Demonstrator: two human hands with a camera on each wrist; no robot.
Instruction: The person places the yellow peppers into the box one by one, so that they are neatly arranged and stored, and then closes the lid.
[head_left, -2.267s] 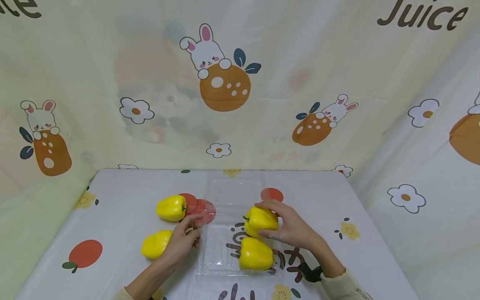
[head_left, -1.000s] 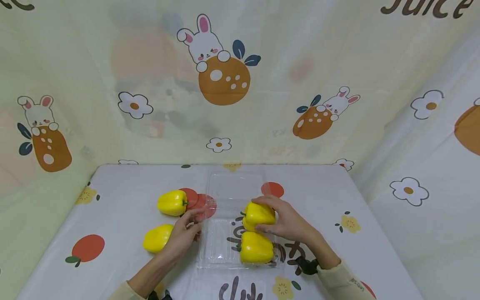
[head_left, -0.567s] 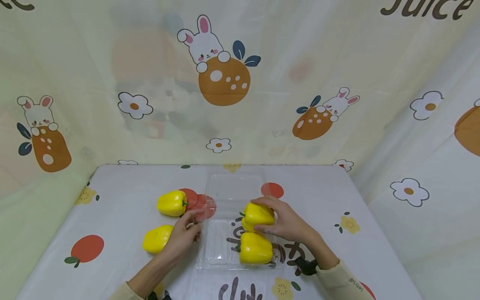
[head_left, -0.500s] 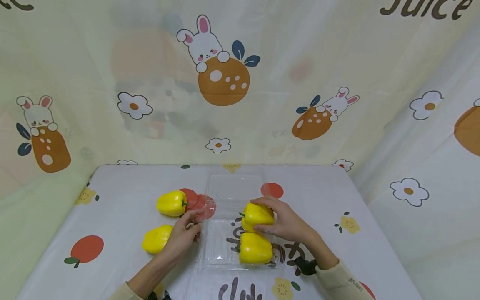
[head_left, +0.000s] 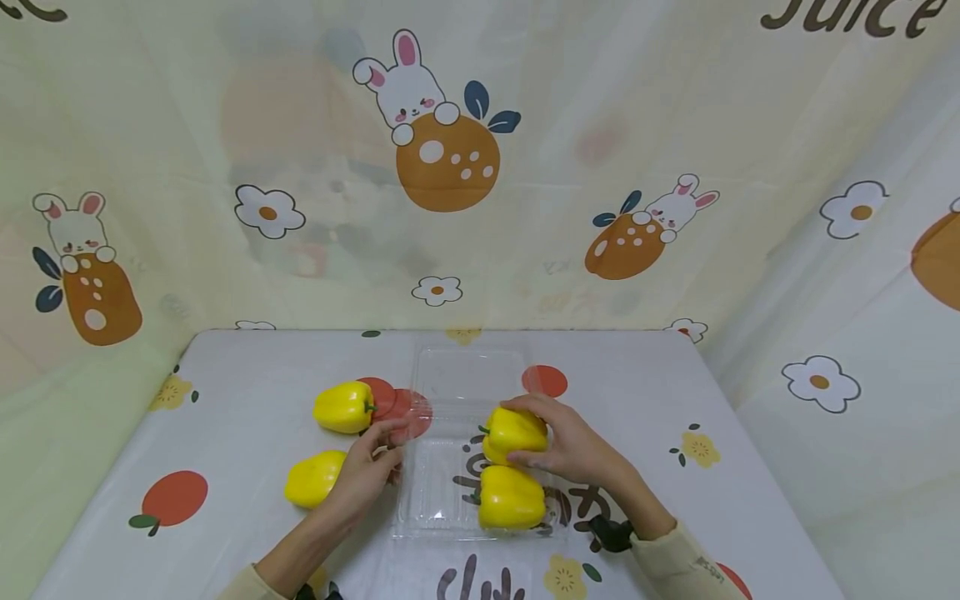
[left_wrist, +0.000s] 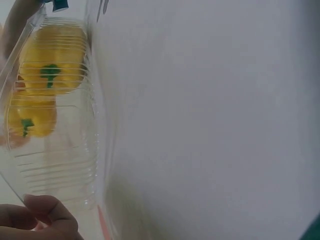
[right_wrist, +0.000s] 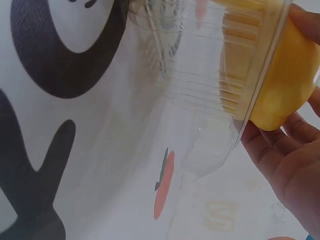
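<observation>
Inside clear tray (head_left: 431, 500), my right hand (head_left: 570, 446) grips yellow pepper (head_left: 513, 429) beside second pepper (head_left: 512, 498); left hand (head_left: 363, 475) pinches tray's edge.

Head camera looks forward and down from above the near edge of the table (head_left: 637, 392), taking in the whole top, the printed backdrop and both forearms. Left wrist camera sits low and very close, facing sideways along the cloth at the ribbed wall of the clear tray (left_wrist: 60, 165), two yellow peppers (left_wrist: 52, 65) showing through it. Right wrist camera, equally close, looks across the tray's opposite rim (right_wrist: 260, 90) at a pepper in the right hand (right_wrist: 287, 160). All three views share the tray and the peppers inside it.
</observation>
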